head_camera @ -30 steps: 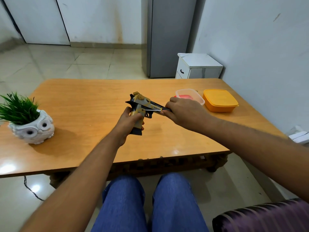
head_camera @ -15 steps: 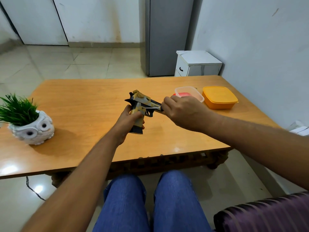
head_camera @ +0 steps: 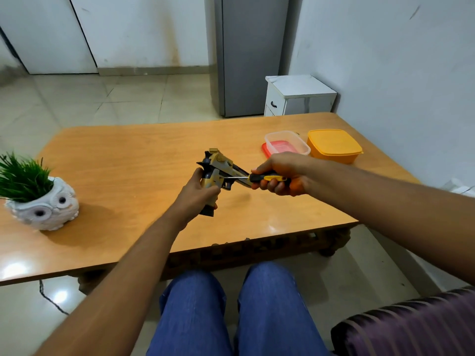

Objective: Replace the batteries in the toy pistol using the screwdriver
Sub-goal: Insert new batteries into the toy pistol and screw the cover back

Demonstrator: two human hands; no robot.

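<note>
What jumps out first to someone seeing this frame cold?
The toy pistol, held above the middle of the wooden table: the left hand grips its handle while the right hand holds a black and yellow screwdriver with its tip at the pistol's side. Next, the white owl planter with green grass at the table's left edge, and the orange lidded box beside a clear container at far right.

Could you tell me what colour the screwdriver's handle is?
Black with a yellow stripe, seen in the head view: screwdriver in the right hand.
</note>
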